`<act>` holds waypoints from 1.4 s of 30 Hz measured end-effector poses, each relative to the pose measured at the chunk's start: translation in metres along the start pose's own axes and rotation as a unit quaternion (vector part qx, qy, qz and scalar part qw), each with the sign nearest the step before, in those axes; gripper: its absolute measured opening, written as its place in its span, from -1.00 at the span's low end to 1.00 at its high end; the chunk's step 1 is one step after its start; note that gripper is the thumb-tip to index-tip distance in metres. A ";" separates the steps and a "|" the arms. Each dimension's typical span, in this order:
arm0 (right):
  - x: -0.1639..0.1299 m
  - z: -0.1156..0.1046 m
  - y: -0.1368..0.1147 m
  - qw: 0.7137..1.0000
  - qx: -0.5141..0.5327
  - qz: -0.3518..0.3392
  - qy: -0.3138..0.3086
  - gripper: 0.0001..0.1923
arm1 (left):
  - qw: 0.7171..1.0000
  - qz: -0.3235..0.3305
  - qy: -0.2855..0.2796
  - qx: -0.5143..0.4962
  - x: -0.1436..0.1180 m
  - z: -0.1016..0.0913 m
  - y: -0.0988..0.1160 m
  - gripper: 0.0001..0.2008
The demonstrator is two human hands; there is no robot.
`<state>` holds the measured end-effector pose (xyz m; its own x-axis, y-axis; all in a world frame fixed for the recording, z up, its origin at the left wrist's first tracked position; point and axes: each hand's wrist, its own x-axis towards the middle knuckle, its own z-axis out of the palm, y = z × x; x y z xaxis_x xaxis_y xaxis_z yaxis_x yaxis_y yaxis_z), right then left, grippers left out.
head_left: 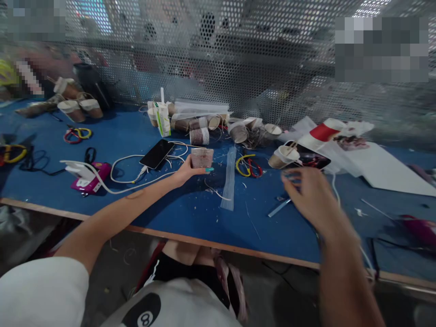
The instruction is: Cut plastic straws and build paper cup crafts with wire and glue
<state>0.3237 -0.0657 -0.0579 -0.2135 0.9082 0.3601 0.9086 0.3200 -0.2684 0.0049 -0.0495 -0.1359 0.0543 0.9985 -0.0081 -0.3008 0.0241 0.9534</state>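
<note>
My left hand [187, 172] is closed around a small cup-shaped piece wrapped in pinkish-brown cord [202, 158], held just over the blue table. My right hand [308, 193] hovers over the right side, smeared by motion. Its fingers look bent, but whether anything is in them does not show. Just beyond it stands a brown and white paper cup [282, 156] with a stick in it. A pale blue stick-like tool [279, 208] lies to the left of that hand. Between my hands are clear plastic strips [229, 179] and yellow-and-red-handled scissors [249, 165].
Wrapped cups [199, 136] and a drink carton [162, 119] line the back, before a perforated metal screen [218, 59]. A phone [157, 154] with a white cable lies left, near a magenta device [91, 178]. White sheets [391, 165] cover the back right.
</note>
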 end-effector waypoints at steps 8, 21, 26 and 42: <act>0.082 0.101 -0.095 0.989 -0.093 0.089 -0.075 -0.50 | 0.985 0.133 -0.029 0.110 0.001 -0.003 0.000 -0.02; 0.093 0.126 -0.066 0.987 0.075 0.113 -0.084 -0.61 | 0.921 0.205 -0.086 0.321 0.013 -0.021 0.002 -0.15; 0.095 0.122 -0.057 0.978 0.149 0.124 -0.078 -0.50 | 0.913 0.225 -0.091 0.327 0.018 -0.028 0.005 -0.17; 0.128 0.138 -0.047 0.977 0.183 0.095 0.062 -0.59 | 0.902 0.265 -0.058 0.337 0.021 -0.032 0.001 -0.15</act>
<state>0.2040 0.0726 -0.1225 0.0127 0.9282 0.3717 0.7340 0.2438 -0.6338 -0.0250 -0.0272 -0.1445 0.1846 0.8482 0.4964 0.3304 -0.5293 0.7815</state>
